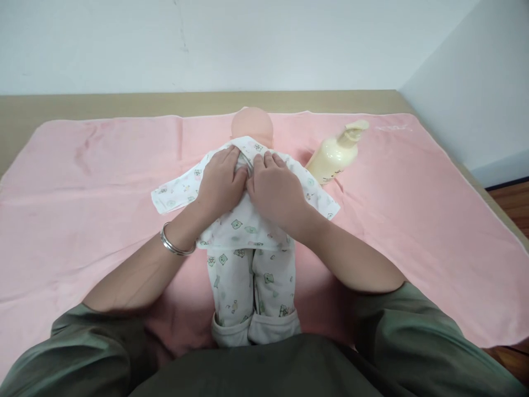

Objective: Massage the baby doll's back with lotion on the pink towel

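A baby doll (253,125) with a bald head lies in front of me, dressed in a white printed shirt (239,225) and matching trousers (273,281). Which way its face points cannot be made out. My left hand (223,179) lies on the upper part of the shirt, fingers stretched toward the collar and thumb apart. Beside it, my right hand (275,187) rests on the shirt too, its fingers slightly bent and its thumb close to the left thumb. Between the hands the cloth is folded near the neckline. Both sleeves spread outward.
Under the doll a pink blanket (103,193) covers most of the wooden table (330,99). A cream pump bottle (334,157) lies tilted by the doll's right-hand sleeve. White walls (248,44) border the table at the back and right.
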{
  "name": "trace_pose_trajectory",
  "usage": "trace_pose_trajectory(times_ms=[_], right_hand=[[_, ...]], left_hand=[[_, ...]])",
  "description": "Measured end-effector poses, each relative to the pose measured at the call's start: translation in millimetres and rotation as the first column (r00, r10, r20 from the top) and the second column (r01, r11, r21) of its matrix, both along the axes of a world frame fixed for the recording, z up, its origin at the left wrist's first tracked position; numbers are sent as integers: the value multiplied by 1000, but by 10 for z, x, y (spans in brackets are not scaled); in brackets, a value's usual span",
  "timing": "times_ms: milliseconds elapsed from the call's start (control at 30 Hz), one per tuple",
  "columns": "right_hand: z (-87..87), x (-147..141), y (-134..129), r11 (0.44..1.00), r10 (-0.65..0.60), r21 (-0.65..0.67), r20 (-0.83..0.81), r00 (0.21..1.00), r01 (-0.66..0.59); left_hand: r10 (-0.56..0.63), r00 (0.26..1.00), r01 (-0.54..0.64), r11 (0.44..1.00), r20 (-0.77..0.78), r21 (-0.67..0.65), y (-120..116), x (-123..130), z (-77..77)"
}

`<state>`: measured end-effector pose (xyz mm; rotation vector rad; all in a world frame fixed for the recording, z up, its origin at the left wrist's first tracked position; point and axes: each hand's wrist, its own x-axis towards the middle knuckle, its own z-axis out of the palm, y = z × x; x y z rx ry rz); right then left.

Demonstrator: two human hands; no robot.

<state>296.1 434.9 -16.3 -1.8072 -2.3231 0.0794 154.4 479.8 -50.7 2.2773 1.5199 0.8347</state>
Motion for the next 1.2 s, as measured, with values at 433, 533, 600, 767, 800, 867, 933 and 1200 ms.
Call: trace_pose_trajectory(times_ms=[433,533,600,767,800,867,933,1200], right_hand=[[26,107,267,997,-35,-67,-39,999,32],[42,34,169,994,-70,-90,-16,997,68],[20,-25,81,993,-71,-92,12,997,72],[-61,-96,-92,1000,-7,-24,47,999,9],[-57,-83,-91,1000,8,-26,33,999,-7],[-24,-35,-41,997,33,-66,-14,999,-33],[16,24,54,992,30,-120,-72,997,-39],[-54,59,265,990,-91,-124,-131,987,75]], left_hand=[[34,999,-35,999,-27,-36,-346,154,103],[37,999,-36,998,16,-53,-212,106,74],[39,998,-37,999,58,-31,-112,76,18],[24,989,-25,1000,147,8,37,37,-178],[24,987,-27,1000,158,16,43,34,-203],[28,985,-33,999,168,30,41,33,-225],[33,987,-38,999,157,29,26,37,-209],[77,989,-77,997,129,0,-23,57,-132]])
